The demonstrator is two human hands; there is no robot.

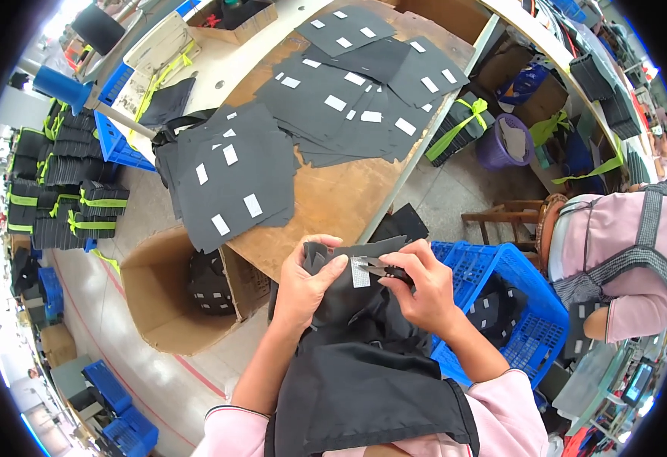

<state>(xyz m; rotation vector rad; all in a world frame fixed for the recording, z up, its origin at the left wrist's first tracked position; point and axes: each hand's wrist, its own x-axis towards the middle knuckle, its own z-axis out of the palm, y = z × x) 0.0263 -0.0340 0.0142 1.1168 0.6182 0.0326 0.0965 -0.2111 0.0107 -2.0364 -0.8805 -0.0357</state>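
Note:
My left hand (304, 283) is closed on the edge of a dark grey fabric piece (336, 298), its thumb on top. In my closed right hand (427, 293) are small thread snips (394, 271). Their blades lie against a white patch (360, 276) on that piece. Just beyond my hands, a wooden table (341, 199) carries a stack of dark fabric pieces (231, 179) with white patches on the left. More such pieces (314, 95) are spread over its far part. A black apron (364, 381) covers my lap.
Left of my knees stands an open cardboard box (151, 297) with dark pieces inside. A blue plastic crate (528, 327) holds more at my right. Beyond it sits a person in pink (615, 244). A purple bin (503, 145) and bundles tied with yellow-green strips (459, 129) are farther back.

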